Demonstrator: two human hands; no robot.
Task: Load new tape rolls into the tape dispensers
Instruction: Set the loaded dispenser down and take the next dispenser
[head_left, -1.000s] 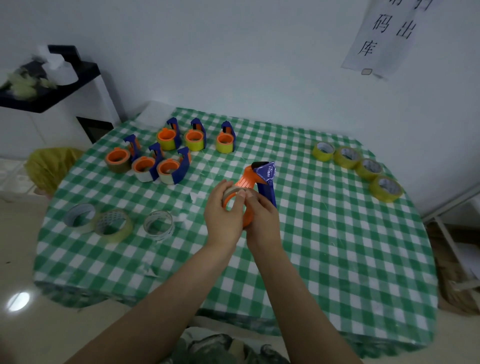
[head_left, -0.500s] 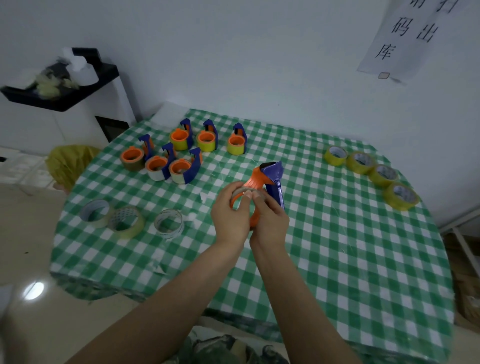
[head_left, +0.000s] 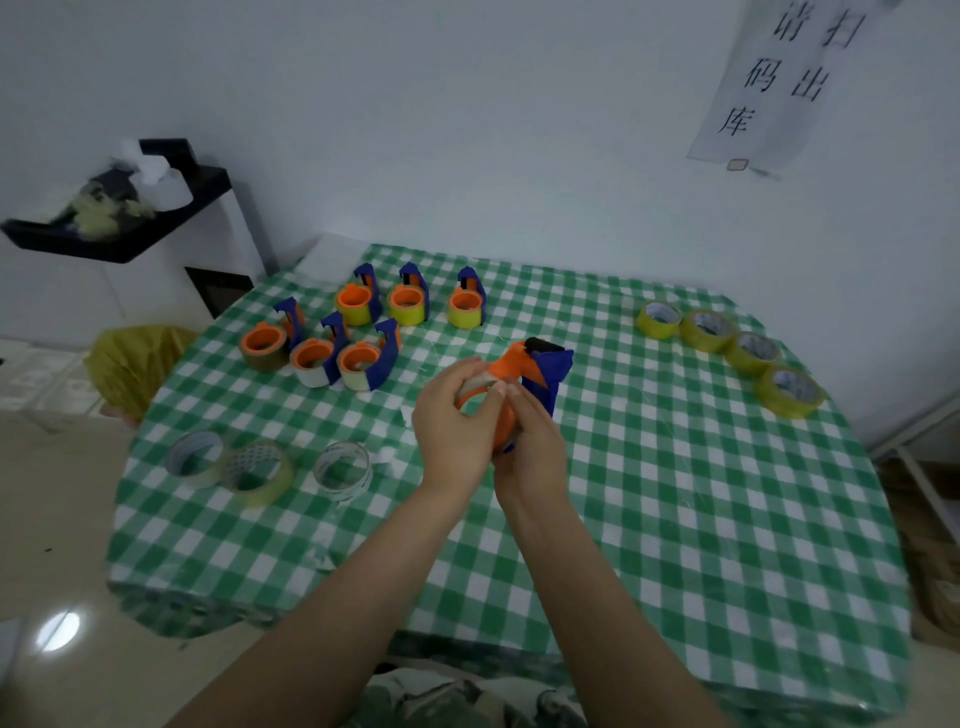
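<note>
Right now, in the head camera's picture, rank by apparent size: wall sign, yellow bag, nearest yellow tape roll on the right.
1. wall sign
2. yellow bag
3. nearest yellow tape roll
As seen only; distances differ, so true sizes stay unsure.

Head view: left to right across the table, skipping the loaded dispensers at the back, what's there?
Three loose tape rolls → left hand → right hand, both gripping the held dispenser → row of four yellow rolls.
</note>
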